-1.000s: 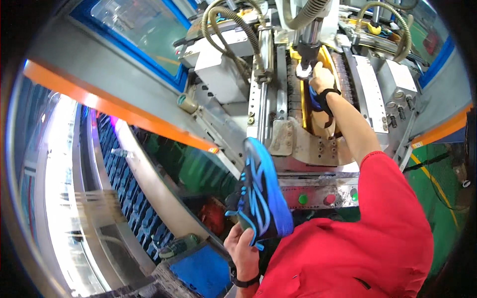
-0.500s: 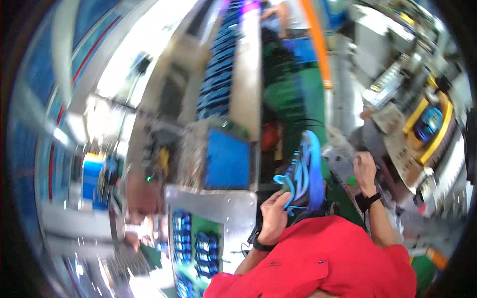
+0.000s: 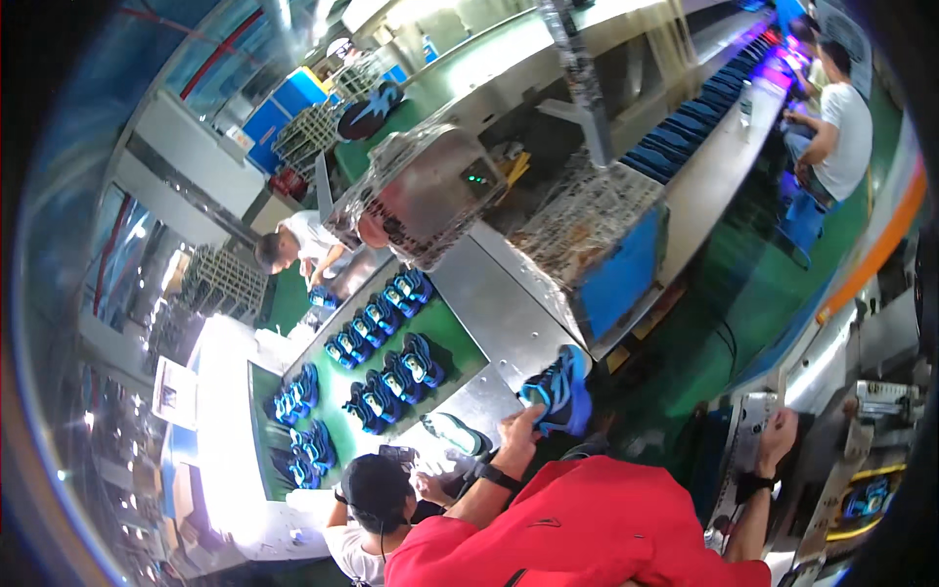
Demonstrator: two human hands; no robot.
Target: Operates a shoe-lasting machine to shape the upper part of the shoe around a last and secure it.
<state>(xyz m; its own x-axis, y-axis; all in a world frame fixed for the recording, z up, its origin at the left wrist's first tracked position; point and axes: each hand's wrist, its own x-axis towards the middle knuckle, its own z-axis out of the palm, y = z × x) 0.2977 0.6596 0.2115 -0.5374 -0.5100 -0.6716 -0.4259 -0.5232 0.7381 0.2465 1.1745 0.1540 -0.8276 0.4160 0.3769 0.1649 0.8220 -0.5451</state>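
Note:
My left hand [image 3: 520, 433] is closed on a blue and black sneaker [image 3: 560, 394], gripping it at its lower left end. The sneaker is held in front of me, beside the corner of a metal table [image 3: 489, 279]. Off to the right, my right hand [image 3: 779, 439] is closed with curled fingers, next to a metal plate on a machine [image 3: 748, 421]. Whatever it may hold is hidden. A pale shoe-shaped piece [image 3: 456, 432] lies on the metal tabletop, left of my left hand.
Several blue sneakers [image 3: 377, 318] stand in rows on a green belt [image 3: 452, 338]. A person in a black cap [image 3: 377, 494] is close on my left. Dark blue pieces line a long conveyor [image 3: 699, 127], with a seated person [image 3: 831, 137] beside it. Another blue shoe [image 3: 866, 497] sits in a yellow-edged fixture.
My view has swung left, bringing the green belt and the capped person into sight. The sneaker in my left hand is now over beside the metal table. My right hand remains near the machine.

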